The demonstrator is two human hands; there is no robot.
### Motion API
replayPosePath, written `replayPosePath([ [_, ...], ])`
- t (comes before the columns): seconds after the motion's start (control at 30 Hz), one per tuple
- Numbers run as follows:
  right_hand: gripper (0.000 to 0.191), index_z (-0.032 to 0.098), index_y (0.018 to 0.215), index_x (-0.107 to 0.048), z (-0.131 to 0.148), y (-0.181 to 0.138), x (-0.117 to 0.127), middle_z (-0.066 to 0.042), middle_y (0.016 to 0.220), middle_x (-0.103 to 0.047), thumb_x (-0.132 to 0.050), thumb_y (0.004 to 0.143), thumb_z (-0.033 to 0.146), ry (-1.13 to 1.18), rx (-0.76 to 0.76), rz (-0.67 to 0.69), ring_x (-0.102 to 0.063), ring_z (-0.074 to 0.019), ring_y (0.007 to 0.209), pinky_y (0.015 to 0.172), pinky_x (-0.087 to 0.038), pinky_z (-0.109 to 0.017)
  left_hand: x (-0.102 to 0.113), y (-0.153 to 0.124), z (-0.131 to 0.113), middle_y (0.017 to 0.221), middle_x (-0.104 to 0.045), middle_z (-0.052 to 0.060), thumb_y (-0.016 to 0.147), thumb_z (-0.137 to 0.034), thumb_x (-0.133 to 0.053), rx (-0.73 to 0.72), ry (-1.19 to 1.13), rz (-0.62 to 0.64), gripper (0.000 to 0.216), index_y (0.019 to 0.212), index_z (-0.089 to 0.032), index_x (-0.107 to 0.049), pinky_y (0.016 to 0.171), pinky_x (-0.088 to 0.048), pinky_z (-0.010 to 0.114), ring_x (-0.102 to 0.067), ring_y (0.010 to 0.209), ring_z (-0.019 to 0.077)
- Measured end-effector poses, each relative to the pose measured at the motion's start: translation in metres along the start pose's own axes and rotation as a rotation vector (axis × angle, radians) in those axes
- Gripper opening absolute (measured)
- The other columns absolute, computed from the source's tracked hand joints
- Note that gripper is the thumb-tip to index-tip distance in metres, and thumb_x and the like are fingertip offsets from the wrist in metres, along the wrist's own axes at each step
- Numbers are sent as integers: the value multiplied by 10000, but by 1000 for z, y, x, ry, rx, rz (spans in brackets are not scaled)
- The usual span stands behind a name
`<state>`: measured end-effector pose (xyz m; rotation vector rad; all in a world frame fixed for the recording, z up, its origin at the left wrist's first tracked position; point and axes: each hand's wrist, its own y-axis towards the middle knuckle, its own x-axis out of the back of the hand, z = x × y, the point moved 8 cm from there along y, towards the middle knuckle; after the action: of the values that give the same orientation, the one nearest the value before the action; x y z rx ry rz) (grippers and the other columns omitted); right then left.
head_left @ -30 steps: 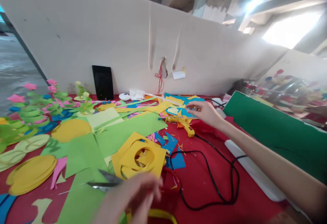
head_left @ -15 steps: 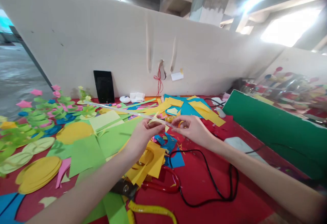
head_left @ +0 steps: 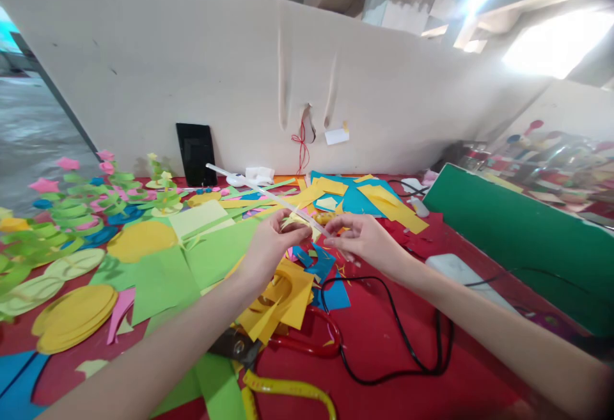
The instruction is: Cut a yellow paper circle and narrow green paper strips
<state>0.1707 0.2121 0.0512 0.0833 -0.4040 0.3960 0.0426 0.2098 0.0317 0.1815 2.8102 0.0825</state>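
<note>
Both hands have met over the middle of the red tabletop (head_left: 384, 337). The left hand (head_left: 274, 244) and right hand (head_left: 365, 242) each pinch the long thin white stick (head_left: 259, 193), its far end now tilted higher toward the back edge. A small yellow paper cutting (head_left: 293, 220) sits at the left fingertips; whether it is stuck on is hidden. The red-handled scissors (head_left: 307, 351) lie half covered by the left forearm.

Hard daylight floods in from an opening (head_left: 556, 49) at the upper right, blown out to white and spreading haze over the ceiling and the wall (head_left: 192, 55). The red table (head_left: 384, 337) is evenly lit, with vivid colours and soft shadows. At centre the left hand (head_left: 273, 244), right hand (head_left: 367, 241) and the white strip (head_left: 268, 197) they pinch look sharp. Toward the edges the wide lens stretches and smears, and the clutter (head_left: 551, 158) at far right is blurred.
</note>
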Motion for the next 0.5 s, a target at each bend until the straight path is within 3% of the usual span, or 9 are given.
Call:
replayPosePath([
  [0.23,212,171,756,-568,-4,2,-5,69,390,-460,-685,624,288,59,-21,-4,-362,-52,300,289,-237,-175,-2,-3,-1,774,-622,-25,645,-177,-663,-21,-67,49,247,852,-183,-529,678,-455,214,-583,704,110],
  [0.5,195,190,811,-523,-6,-7,-21,95,349,-420,-619,700,319,207,-86,114,-319,-44,274,288,-230,-160,3,-1,-6,761,-646,-9,648,-192,-693,-57,45,58,186,808,-177,-600,684,-435,214,-585,714,124],
])
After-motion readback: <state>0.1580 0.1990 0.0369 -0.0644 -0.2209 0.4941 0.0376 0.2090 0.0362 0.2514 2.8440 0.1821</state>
